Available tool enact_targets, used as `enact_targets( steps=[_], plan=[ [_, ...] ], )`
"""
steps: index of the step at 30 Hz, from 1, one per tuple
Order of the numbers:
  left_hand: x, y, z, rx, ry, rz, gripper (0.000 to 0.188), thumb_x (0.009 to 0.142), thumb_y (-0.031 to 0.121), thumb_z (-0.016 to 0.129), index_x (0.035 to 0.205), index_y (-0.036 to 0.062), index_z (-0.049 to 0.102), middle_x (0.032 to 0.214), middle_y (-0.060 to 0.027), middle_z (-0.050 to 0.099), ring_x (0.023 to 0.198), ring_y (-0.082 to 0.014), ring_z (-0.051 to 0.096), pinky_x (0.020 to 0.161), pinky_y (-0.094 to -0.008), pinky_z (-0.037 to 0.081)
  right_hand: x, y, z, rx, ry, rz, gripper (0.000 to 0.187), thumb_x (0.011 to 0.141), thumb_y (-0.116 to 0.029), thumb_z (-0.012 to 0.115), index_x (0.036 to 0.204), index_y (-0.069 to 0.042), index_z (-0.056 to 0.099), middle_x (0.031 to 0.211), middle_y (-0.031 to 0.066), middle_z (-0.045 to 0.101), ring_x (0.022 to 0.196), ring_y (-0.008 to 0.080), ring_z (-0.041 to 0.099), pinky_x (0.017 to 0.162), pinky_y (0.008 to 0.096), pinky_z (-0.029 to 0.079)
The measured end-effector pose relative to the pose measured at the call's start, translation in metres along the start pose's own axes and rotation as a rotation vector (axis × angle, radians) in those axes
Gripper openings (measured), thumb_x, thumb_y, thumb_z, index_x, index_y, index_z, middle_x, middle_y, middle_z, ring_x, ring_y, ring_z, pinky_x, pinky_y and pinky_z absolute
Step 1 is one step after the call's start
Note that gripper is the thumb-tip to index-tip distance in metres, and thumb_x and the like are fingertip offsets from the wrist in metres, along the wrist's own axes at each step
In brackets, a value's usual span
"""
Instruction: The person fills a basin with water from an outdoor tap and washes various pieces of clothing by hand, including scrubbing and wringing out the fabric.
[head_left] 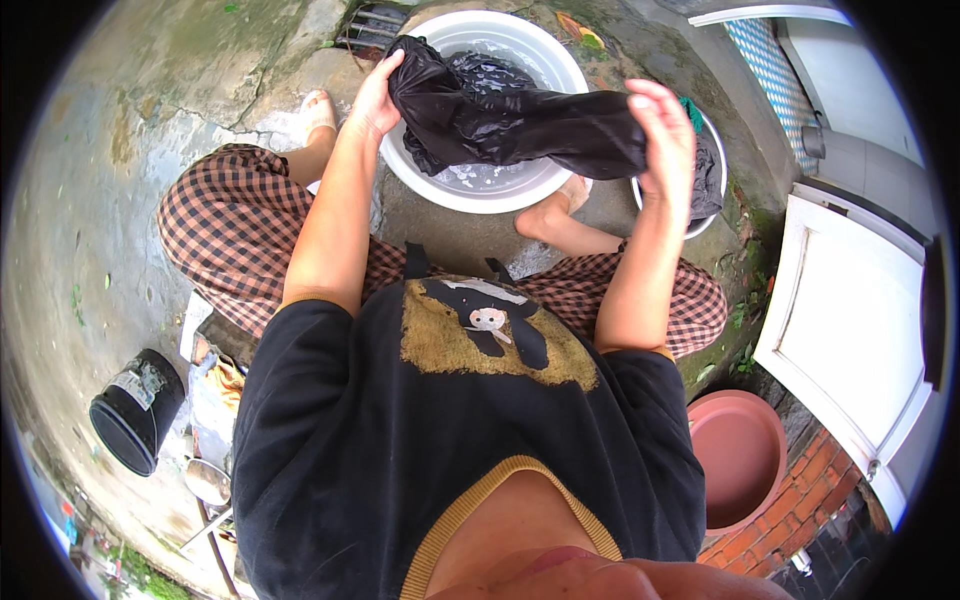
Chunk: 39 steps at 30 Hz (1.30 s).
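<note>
the black cloth (540, 125) is stretched between both hands above the white basin (562, 62). the left hand (375, 100) has its fingers grasping the cloth's left end. the right hand (665, 135) is at the opposite end, fingers extended; whether they grip cannot be told. a bowl (708, 222) holding dark fabric (706, 185) stands beside the basin.

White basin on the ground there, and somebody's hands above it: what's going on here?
A person is holding a long black item stretched out over the white basin. The left hand grips one end; the right hand is at the other, its hold unclear. The item looks wet, though I can't tell cloth from plastic. Foamy water sits in the basin, and a smaller white basin with dark material stands to the right.
</note>
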<state>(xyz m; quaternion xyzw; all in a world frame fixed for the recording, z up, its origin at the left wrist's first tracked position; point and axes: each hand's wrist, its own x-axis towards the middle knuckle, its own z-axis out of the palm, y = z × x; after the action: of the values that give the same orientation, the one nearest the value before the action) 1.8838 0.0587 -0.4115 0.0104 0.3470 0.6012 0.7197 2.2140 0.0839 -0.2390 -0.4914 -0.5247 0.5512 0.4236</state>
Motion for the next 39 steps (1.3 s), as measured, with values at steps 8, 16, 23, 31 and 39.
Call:
enact_targets(
  steps=[8,16,23,31,39],
  plan=[
    [-0.041,-0.021,0.069,0.478,-0.164,-0.023,0.057,0.082,0.018,0.066,0.131,-0.0011,0.044,0.115,-0.0106,0.060,0.104,-0.0163,0.058,0.091,-0.0296,0.046,-0.008,0.099,0.085,-0.750,-0.246,-0.183,0.017,0.085,-0.018,0.057,0.093,-0.008,0.068,0.108,0.0108,0.062,0.102,0.0275,0.059,0.085,0.0354,0.048],
    [-0.074,-0.095,0.088,0.812,-0.562,-0.154,0.061,0.082,0.017,0.064,0.134,-0.0033,0.039,0.124,-0.0099,0.054,0.112,-0.0119,0.049,0.099,-0.0261,0.037,0.001,0.183,0.103,0.545,-0.031,0.508,0.029,0.087,-0.023,0.051,0.107,-0.005,0.062,0.105,0.0100,0.061,0.095,0.0250,0.058,0.083,0.0343,0.048],
    [-0.075,-0.106,0.090,0.655,-0.418,-0.253,0.052,0.091,0.041,0.054,0.119,-0.0033,0.055,0.110,-0.0078,0.061,0.097,-0.0128,0.055,0.092,-0.0269,0.042,0.024,0.159,0.089,0.335,0.020,0.269,0.029,0.088,-0.022,0.051,0.108,-0.005,0.062,0.106,0.0103,0.061,0.096,0.0254,0.058,0.084,0.0343,0.047],
    [-0.072,-0.120,0.072,0.730,-0.005,0.309,0.037,0.093,0.039,0.052,0.102,0.0047,0.062,0.094,-0.0037,0.062,0.086,-0.0139,0.056,0.083,-0.0290,0.045,0.022,0.134,0.086,0.125,-0.017,0.056,0.029,0.088,-0.022,0.050,0.109,-0.006,0.061,0.107,0.0107,0.060,0.097,0.0259,0.057,0.085,0.0342,0.047],
    [-0.056,-0.102,0.074,0.342,-0.056,0.024,0.027,0.087,0.020,0.064,0.109,0.0055,0.057,0.081,-0.0017,0.061,0.073,-0.0133,0.059,0.076,-0.0277,0.049,0.006,0.140,0.082,-0.221,-0.096,-0.157,0.029,0.088,-0.021,0.050,0.110,-0.006,0.061,0.108,0.0111,0.060,0.098,0.0264,0.057,0.087,0.0342,0.046]
  ],
)
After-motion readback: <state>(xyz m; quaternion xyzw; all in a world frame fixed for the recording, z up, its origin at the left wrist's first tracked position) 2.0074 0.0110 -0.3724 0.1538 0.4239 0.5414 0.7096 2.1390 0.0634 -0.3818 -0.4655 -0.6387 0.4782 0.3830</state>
